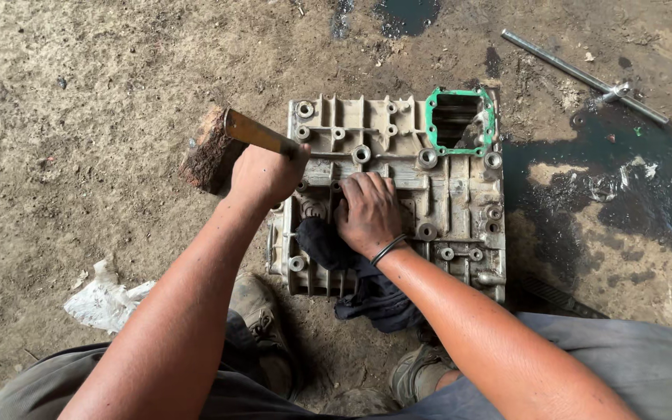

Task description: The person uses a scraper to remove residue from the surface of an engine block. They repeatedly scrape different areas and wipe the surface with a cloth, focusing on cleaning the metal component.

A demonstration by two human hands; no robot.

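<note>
floor: bare dirt | dark oil stain | daylight, soft shadows

Both arms are bare from above the elbow down to the hands, with no sleeves in view. A thin black band circles the right wrist, and the left hand and right hand are smudged with dark grime. Grey trousers cover the legs, and worn, dirt-caked shoes are on the feet.

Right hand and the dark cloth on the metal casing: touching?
Touching. The head view shows the right hand pressed palm-down on the grey metal casing, with the dark cloth running under its heel and wrist, no gap between them.
</note>
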